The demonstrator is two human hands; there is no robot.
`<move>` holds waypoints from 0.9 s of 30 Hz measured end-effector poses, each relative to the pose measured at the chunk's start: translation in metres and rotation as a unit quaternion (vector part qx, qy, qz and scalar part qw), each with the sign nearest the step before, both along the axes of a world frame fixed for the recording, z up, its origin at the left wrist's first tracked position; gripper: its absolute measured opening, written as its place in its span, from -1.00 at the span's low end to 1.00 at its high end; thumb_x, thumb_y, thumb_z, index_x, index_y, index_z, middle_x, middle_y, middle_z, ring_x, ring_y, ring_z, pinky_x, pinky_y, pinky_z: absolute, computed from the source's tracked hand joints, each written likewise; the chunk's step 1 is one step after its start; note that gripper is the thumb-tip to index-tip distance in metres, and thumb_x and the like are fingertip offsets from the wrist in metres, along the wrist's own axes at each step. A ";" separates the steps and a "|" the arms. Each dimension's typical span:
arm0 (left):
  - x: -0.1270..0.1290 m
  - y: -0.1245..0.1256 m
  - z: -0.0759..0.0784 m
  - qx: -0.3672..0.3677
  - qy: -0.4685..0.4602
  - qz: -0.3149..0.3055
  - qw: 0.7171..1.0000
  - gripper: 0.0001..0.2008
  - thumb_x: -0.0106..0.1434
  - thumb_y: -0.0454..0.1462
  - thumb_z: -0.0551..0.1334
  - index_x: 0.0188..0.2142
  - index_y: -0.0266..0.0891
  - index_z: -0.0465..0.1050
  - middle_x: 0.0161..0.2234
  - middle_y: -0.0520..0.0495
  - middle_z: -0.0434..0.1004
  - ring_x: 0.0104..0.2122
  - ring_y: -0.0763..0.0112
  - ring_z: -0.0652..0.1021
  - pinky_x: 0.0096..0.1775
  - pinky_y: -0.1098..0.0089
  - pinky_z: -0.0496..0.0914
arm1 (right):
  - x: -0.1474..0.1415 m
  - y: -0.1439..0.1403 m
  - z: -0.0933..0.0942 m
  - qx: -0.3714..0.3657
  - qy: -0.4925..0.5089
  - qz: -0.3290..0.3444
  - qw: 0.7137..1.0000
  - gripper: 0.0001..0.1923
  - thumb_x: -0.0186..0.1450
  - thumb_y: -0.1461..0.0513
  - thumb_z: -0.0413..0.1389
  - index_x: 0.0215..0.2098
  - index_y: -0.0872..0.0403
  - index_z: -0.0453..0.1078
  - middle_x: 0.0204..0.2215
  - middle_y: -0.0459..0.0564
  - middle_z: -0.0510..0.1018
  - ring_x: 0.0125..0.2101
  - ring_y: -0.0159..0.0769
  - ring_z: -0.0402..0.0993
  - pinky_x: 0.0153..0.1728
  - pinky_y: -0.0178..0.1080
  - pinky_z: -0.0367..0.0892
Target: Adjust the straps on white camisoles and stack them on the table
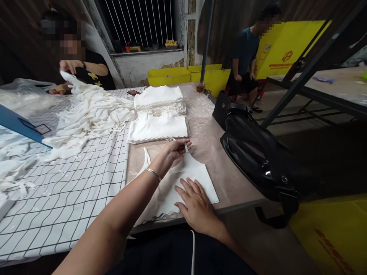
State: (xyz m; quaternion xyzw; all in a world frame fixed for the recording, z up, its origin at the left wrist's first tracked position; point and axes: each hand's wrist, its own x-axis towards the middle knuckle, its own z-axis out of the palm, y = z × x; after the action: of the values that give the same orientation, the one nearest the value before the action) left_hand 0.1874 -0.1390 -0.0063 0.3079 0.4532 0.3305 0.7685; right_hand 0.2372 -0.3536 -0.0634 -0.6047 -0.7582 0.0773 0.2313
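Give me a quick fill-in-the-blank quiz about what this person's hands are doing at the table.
1. The right hand lies flat on a ____ garment spread on the table.
2. The left hand pinches the garment's thin ____ near its top.
3. The left wrist wears a silver ____.
4. Beside the garment, at the table's right edge, sits a shiny black ____.

Missing words: white; strap; bracelet; bag

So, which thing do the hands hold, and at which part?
The left hand pinches the white top at its strap; the right hand only presses flat on it.
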 end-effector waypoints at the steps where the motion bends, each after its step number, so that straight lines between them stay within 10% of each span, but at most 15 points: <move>1: 0.001 0.006 0.006 -0.010 -0.007 0.006 1.000 -0.81 0.26 -0.55 0.08 -0.33 -0.35 0.42 -0.43 -0.14 0.54 -0.46 0.44 0.59 -0.29 0.43 0.52 | 0.000 0.000 0.000 -0.001 -0.001 0.002 1.000 -0.55 0.36 0.13 0.06 0.20 -0.02 0.33 0.25 0.05 0.31 0.28 -0.03 0.12 0.28 0.09 0.04; 11: 0.002 0.067 0.073 0.046 -0.008 0.049 0.998 -0.57 0.22 -0.59 -0.01 0.04 -0.42 0.35 -0.25 -0.25 0.58 -0.37 0.37 0.63 -0.23 0.35 0.56 | 0.000 0.001 -0.002 0.013 0.012 0.000 1.000 -0.55 0.34 0.15 0.10 0.19 -0.02 0.35 0.23 0.03 0.34 0.26 -0.05 0.18 0.27 0.08 0.09; 19: -0.002 0.052 0.107 0.198 -0.028 0.019 0.980 -0.60 0.22 -0.60 0.07 0.05 -0.46 0.33 -0.29 -0.20 0.61 -0.40 0.43 0.62 -0.17 0.35 0.53 | -0.002 0.002 -0.006 0.015 0.041 -0.004 0.999 -0.57 0.31 0.15 0.14 0.14 -0.03 0.39 0.21 0.03 0.37 0.25 -0.03 0.20 0.27 0.10 0.09; 23: -0.014 0.013 0.107 0.378 -0.020 -0.070 0.923 -0.52 0.13 -0.48 0.33 0.06 -0.37 0.37 -0.33 -0.14 0.64 -0.33 0.35 0.64 -0.05 0.26 0.46 | 0.018 0.013 0.005 -0.007 0.219 0.007 0.976 -0.64 0.27 0.17 0.15 0.04 -0.01 0.45 0.09 0.07 0.49 0.12 -0.09 0.37 0.16 0.04 0.27; 27: -0.027 -0.031 0.108 0.562 0.084 -0.129 0.813 -0.37 0.16 -0.39 0.32 0.22 -0.17 0.27 -0.24 -0.12 0.66 -0.09 0.28 0.60 0.09 0.25 0.36 | 0.057 0.033 0.035 -0.025 0.482 -0.035 0.875 -0.71 0.28 0.06 0.11 -0.15 0.07 0.48 -0.20 0.07 0.59 -0.18 -0.21 0.52 -0.10 -0.12 0.43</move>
State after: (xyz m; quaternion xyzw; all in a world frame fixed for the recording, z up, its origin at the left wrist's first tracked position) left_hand 0.1600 -0.1705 0.1018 0.7684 0.2077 0.3978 0.4563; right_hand 0.2939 -0.3201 -0.0287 -0.5246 -0.5288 0.3695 0.5556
